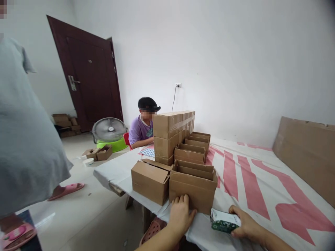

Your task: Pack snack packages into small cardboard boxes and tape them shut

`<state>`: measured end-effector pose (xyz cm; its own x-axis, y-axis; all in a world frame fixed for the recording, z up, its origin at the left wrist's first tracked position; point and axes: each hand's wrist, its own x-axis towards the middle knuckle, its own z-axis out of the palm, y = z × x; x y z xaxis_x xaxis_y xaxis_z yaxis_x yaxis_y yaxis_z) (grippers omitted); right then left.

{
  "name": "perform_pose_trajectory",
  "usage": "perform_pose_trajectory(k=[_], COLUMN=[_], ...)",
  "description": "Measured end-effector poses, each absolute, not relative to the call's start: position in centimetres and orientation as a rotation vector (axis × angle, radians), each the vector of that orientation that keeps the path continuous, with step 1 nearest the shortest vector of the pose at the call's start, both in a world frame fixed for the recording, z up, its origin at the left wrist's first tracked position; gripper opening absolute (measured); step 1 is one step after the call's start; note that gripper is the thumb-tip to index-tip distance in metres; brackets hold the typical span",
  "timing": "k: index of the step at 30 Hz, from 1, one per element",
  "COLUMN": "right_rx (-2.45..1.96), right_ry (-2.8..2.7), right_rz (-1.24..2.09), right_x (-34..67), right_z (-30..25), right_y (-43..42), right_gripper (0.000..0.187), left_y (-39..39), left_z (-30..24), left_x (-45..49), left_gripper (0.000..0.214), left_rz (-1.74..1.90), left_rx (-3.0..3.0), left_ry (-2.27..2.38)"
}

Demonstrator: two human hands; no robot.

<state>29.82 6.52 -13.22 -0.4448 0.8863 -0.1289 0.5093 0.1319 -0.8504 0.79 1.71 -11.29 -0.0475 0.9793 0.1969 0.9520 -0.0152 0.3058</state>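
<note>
My left hand (181,213) lies against the front wall of an open-topped cardboard box (193,193) at the near edge of the table. Its fingers rest on the cardboard and the thumb is stretched to the side, not wrapped round anything. Just right of that box, my right hand (242,223) grips a small white and dark green printed carton (225,221) low over the cloth, between thumb and fingers. Beside the open box on the left stands another cardboard box (149,177) with its top flaps partly folded over. What the open box holds is hidden.
Behind stand more open boxes (190,154) in a row, beside stacked taped boxes (167,127). A person in a purple shirt (137,130) sits beyond. Another person in a grey dress (23,132) stands left. A large cardboard piece (306,153) leans at right; a fan (110,130) sits on the floor.
</note>
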Motion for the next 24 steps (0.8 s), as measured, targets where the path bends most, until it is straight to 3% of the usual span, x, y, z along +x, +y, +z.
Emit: perform_pose_trajectory(k=[24], right_rx=[-1.373], right_ry=[-1.945], right_rz=[1.333], right_x=[29.1], right_z=[-12.7], right_y=[6.2], right_gripper=[0.048], left_y=[8.2], left_z=[-13.1], left_x=[-0.2], left_gripper=[0.024], left_rz=[0.604], left_rx=[2.198], left_ry=[2.141])
